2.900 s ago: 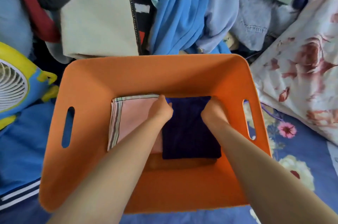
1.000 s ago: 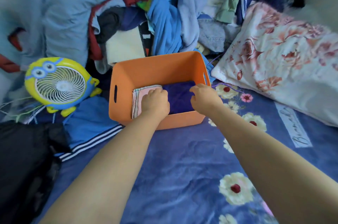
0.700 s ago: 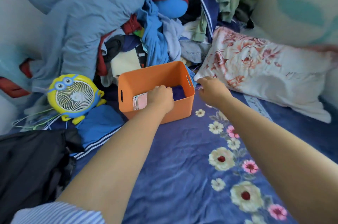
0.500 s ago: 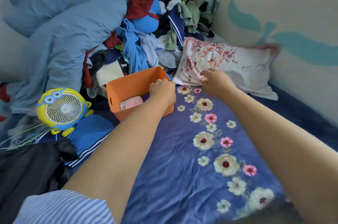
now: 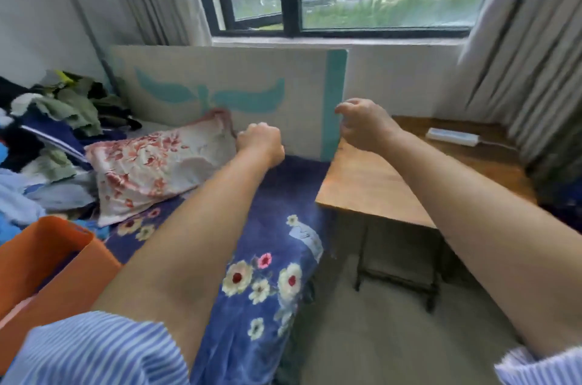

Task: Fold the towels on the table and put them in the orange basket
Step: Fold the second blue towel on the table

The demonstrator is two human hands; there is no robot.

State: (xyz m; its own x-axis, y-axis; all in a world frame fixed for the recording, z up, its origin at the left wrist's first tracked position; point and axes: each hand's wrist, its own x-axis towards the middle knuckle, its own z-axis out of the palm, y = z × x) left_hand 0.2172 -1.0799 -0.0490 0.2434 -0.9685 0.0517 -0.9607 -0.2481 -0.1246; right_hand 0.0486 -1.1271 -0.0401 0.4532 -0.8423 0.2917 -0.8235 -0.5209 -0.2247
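Both hands, left hand (image 5: 263, 144) fisted and right hand (image 5: 362, 125) loosely curled, hold nothing; the worktop (image 5: 378, 183) shows no towels, so folding seems finished.

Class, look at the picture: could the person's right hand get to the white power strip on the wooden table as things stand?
Probably yes. The right hand is raised above the table, holding nothing, and the bare tabletop between it and the power strip shows nothing in the way.
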